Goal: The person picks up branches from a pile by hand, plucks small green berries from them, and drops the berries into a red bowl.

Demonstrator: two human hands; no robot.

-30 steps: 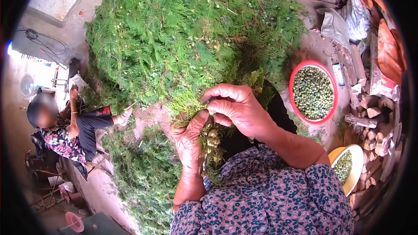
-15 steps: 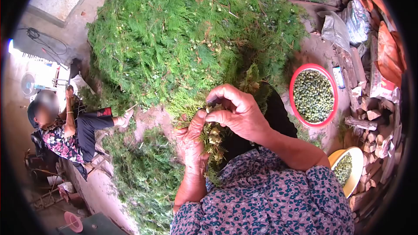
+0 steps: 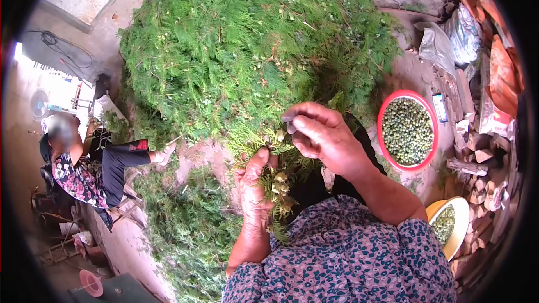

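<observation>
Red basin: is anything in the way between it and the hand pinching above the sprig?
Nothing visible blocks that path. The right hand, fingers pinched, is above the sprig that the left hand grips. Between it and the red basin shows only a strip of dark fabric, which seems to lie lower than the hand.

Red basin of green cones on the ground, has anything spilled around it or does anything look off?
Nothing stands out. The red basin sits level, full of green cones, with none seen scattered beside it. The yellow bowl nearby keeps its cones inside too. Loose greenery lies spread at lower left.
</observation>
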